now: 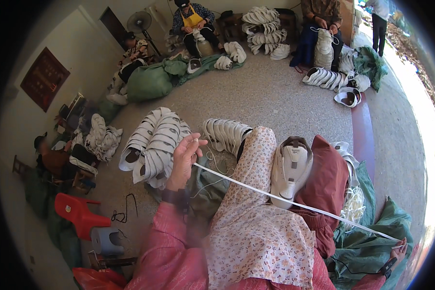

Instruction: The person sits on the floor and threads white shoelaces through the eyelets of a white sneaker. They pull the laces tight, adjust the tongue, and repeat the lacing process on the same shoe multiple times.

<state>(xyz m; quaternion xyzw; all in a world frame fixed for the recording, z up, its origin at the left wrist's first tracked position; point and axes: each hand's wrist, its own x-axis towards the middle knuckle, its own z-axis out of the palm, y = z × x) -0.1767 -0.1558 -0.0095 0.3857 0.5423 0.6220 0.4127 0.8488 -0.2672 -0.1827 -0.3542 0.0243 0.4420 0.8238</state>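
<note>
White lace (250,186) stretched taut by the shoe (291,169)
Left hand (182,157) and right hand (398,251) grip it either side; lacing seems unfinished

The lace (256,189) is plain white; the shoe upper (291,166) off-white with grey patches; the wearer's apron (261,237) cream, scattered with small reddish and orange flowers; the sleeve (166,237) pinkish red, faintly pale-patterned; the trouser leg (326,169) dull maroon; the plastic chair (77,210) bright red; the floor (266,87) speckled grey.

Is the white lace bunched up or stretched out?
Stretched out: the white lace runs nearly straight between the left hand and right hand.
</note>
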